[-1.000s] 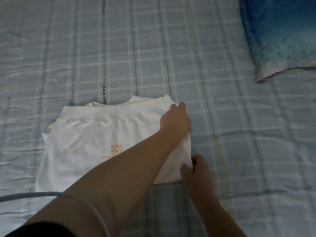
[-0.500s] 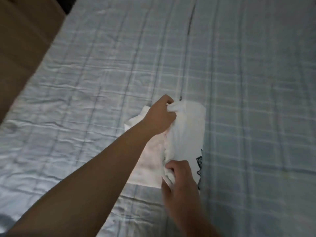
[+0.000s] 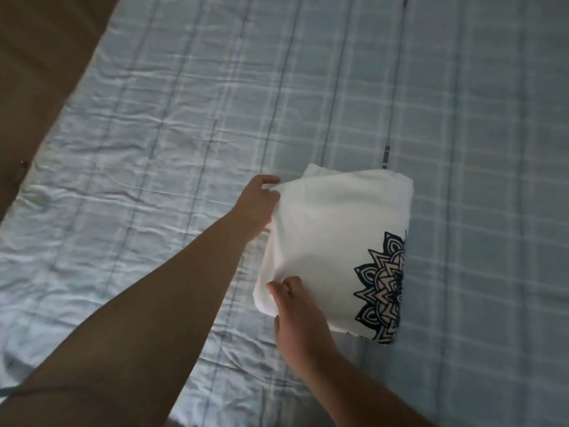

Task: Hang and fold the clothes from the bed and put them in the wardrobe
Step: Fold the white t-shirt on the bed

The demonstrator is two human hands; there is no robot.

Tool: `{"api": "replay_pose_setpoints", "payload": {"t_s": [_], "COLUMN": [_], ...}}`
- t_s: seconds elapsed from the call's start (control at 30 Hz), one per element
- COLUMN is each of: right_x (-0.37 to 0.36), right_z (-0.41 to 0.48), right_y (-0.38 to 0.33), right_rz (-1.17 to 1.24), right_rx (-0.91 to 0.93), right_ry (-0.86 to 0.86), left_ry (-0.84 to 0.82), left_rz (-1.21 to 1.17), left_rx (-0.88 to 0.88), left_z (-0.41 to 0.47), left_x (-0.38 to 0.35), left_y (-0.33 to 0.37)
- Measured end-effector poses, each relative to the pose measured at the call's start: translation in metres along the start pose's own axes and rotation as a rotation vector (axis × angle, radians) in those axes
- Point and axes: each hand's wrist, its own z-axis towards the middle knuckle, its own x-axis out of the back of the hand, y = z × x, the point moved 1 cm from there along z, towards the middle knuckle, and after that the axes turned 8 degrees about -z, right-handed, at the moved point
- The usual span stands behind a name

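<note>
Fingers [image 3: 270,180] pinch folded rectangular white shirt [image 3: 332,241]; wrinkled plaid sheet [image 3: 184,118].

The left hand [image 3: 257,208] has its fingertips hidden under the far corner of the shirt [image 3: 332,241]. Right of the right hand [image 3: 297,315], the print [image 3: 383,288] wraps over the folded edge, so only half shows. Beyond the hands, a dark mark [image 3: 385,155] is too small to read. Both forearms run off the bottom edge. Left of the left hand, a brown surface [image 3: 37,72] is cut off.
</note>
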Motion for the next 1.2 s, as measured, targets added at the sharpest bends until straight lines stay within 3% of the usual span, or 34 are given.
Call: {"api": "replay_pose_setpoints", "payload": {"t_s": [0.23,0.37,0.5,0.57,0.67,0.83,1.03,1.2], "right_x": [-0.008,0.011,0.061,0.079,0.087,0.057,0.06,0.104], "right_z": [0.001,-0.002,-0.003,0.005,0.017,0.025,0.03,0.049], "right_y": [-0.009,-0.011,0.023,0.057,0.098,0.129,0.122,0.128], "right_rz": [0.071,0.22,0.158,0.028,-0.249,-0.489,-0.488,-0.464], "right_rx": [0.057,0.06,-0.061,-0.162,-0.27,-0.247,-0.268,-0.266], "right_ry": [0.007,0.005,0.359,0.47,0.39,0.146,0.157,0.263], "left_ry": [0.044,0.041,0.09,0.008,-0.105,-0.147,-0.16,0.027], "left_rz": [0.082,0.39,0.769,0.975,1.239,1.356,1.387,1.308], "left_rx": [-0.146,-0.245,-0.716,-0.822,-0.798,-0.768,-0.685,-0.663], "left_z": [0.007,-0.004,-0.043,-0.062,-0.087,-0.087,-0.084,-0.07], "left_x": [0.003,-0.007,-0.019,-0.028,-0.04,-0.032,-0.033,-0.039], "left_y": [0.005,0.008,-0.015,-0.033,-0.067,-0.103,-0.099,-0.073]}}
